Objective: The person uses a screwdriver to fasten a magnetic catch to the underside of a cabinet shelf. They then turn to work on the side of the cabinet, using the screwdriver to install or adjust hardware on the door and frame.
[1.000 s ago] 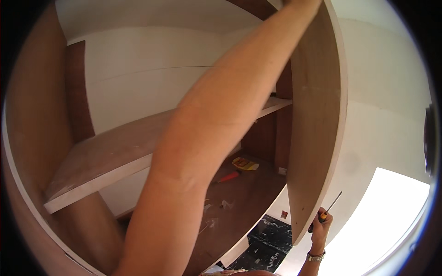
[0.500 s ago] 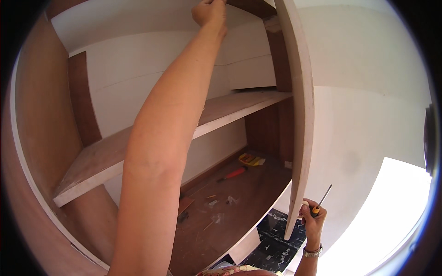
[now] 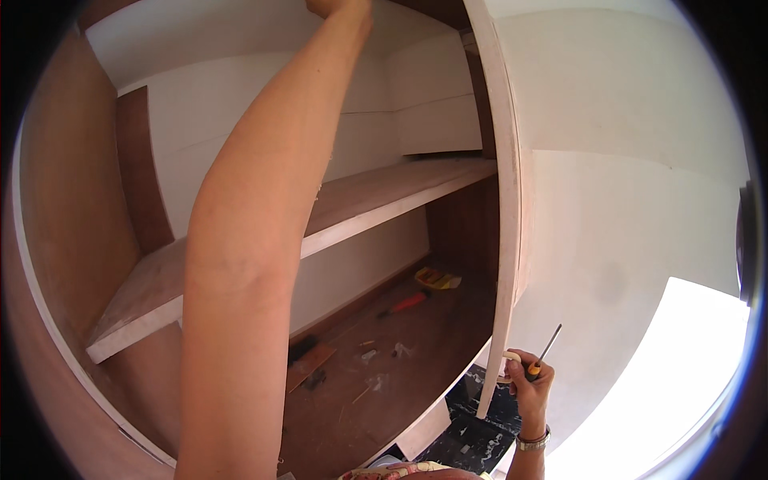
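My left arm crosses the view and rises to the top edge, where my left hand (image 3: 326, 6) is mostly cut off. Its fingers are out of sight, up by the cabinet's upper part. At the lower right, my right hand (image 3: 530, 388) is closed around a screwdriver (image 3: 534, 370) with a yellow and black handle, its shaft pointing up and right. The fingers of that hand also reach a pale, curved pull handle (image 3: 512, 355) on the cabinet door (image 3: 504, 240), which stands open and is seen nearly edge-on.
A wooden shelf (image 3: 368, 210) spans the cabinet. On the cabinet floor (image 3: 320, 432) below lie a red-handled tool (image 3: 410, 302), a yellow packet (image 3: 437, 278), a wood piece (image 3: 312, 366) and small scraps. Beneath the door is a black marbled surface (image 3: 472, 436).
My left arm has shifted left and its hand has gone further out past the top edge. The door and my right hand with the screwdriver have moved slightly left.
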Demonstrator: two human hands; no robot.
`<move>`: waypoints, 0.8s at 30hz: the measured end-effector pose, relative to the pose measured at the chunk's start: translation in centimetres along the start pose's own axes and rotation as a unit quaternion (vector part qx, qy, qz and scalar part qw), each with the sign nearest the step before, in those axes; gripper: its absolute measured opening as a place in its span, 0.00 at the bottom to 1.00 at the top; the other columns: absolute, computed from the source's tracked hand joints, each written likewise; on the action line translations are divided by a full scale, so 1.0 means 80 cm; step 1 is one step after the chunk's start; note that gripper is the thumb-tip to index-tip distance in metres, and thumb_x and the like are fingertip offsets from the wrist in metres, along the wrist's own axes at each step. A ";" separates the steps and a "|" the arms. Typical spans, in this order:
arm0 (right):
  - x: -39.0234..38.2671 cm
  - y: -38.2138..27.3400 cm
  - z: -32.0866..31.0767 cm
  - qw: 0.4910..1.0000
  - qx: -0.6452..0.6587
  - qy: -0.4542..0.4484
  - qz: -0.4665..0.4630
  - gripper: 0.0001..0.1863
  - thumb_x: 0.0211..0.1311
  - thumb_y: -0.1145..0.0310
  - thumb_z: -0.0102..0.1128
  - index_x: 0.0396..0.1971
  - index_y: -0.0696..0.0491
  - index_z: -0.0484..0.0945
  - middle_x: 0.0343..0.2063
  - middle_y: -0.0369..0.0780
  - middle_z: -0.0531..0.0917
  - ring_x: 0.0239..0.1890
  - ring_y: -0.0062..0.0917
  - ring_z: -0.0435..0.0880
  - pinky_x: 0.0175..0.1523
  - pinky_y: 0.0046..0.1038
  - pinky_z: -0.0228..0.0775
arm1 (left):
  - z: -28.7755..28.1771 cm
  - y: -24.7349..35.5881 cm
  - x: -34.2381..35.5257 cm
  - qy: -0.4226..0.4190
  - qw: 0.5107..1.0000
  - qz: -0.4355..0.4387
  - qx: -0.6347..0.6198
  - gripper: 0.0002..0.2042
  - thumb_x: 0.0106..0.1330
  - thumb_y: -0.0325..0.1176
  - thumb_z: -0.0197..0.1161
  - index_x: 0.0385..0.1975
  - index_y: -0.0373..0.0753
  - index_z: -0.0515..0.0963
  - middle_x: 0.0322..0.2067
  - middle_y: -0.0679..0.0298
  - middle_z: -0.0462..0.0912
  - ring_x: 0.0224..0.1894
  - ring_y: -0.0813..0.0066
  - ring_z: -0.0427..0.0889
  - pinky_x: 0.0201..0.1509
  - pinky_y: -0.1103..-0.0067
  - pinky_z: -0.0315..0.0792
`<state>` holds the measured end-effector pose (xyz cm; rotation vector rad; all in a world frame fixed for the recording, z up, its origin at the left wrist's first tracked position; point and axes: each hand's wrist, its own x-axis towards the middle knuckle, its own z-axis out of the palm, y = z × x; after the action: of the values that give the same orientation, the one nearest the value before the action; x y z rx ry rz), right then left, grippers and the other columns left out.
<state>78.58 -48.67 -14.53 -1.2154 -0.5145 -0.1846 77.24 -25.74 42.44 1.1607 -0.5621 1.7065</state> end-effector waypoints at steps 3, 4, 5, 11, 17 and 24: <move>0.000 -0.001 -0.004 1.000 0.001 -0.006 0.014 0.14 0.68 0.65 0.70 0.45 0.61 0.86 0.22 0.33 0.83 0.18 0.10 0.74 0.22 0.15 0.64 | 0.003 0.001 0.002 -0.026 0.998 0.031 -0.040 0.08 0.63 0.20 0.64 0.41 0.32 0.83 0.31 0.60 0.86 0.30 0.77 0.83 0.33 0.81 0.77; 0.000 -0.001 -0.004 1.000 -0.001 -0.007 0.012 0.14 0.68 0.65 0.70 0.45 0.61 0.86 0.22 0.33 0.83 0.18 0.10 0.74 0.22 0.15 0.64 | 0.004 0.000 0.002 -0.024 0.999 0.034 -0.024 0.07 0.64 0.20 0.64 0.40 0.31 0.83 0.32 0.60 0.87 0.30 0.76 0.83 0.34 0.81 0.77; -0.002 -0.003 -0.003 1.000 -0.009 -0.012 0.010 0.14 0.68 0.66 0.70 0.45 0.61 0.86 0.22 0.33 0.83 0.18 0.10 0.74 0.22 0.15 0.65 | 0.002 0.001 0.005 -0.021 0.999 0.036 -0.009 0.07 0.64 0.21 0.64 0.40 0.31 0.82 0.32 0.59 0.87 0.30 0.76 0.84 0.34 0.81 0.77; -0.007 -0.018 0.018 1.000 -0.017 0.011 0.015 0.14 0.67 0.66 0.70 0.46 0.61 0.86 0.23 0.33 0.84 0.19 0.10 0.76 0.23 0.15 0.66 | -0.001 -0.006 0.017 -0.012 0.999 0.037 -0.002 0.08 0.64 0.20 0.64 0.42 0.30 0.81 0.33 0.58 0.88 0.32 0.74 0.85 0.36 0.80 0.78; -0.012 -0.021 0.024 1.000 -0.016 0.016 0.011 0.14 0.67 0.66 0.70 0.46 0.60 0.86 0.23 0.33 0.84 0.20 0.11 0.76 0.23 0.15 0.66 | 0.005 -0.010 0.023 0.004 0.999 0.028 -0.023 0.07 0.65 0.20 0.64 0.42 0.32 0.81 0.33 0.58 0.87 0.32 0.74 0.85 0.35 0.79 0.79; -0.018 -0.014 0.015 1.000 -0.011 0.024 0.008 0.15 0.68 0.65 0.70 0.46 0.60 0.86 0.23 0.33 0.84 0.20 0.10 0.76 0.23 0.15 0.65 | 0.018 -0.006 0.010 0.046 0.999 0.010 -0.014 0.05 0.66 0.21 0.64 0.40 0.34 0.80 0.31 0.59 0.86 0.31 0.74 0.84 0.34 0.79 0.78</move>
<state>76.55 -48.11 -13.92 -1.2341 -0.4618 -0.2061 78.22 -26.30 43.70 1.0545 -0.5398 1.7541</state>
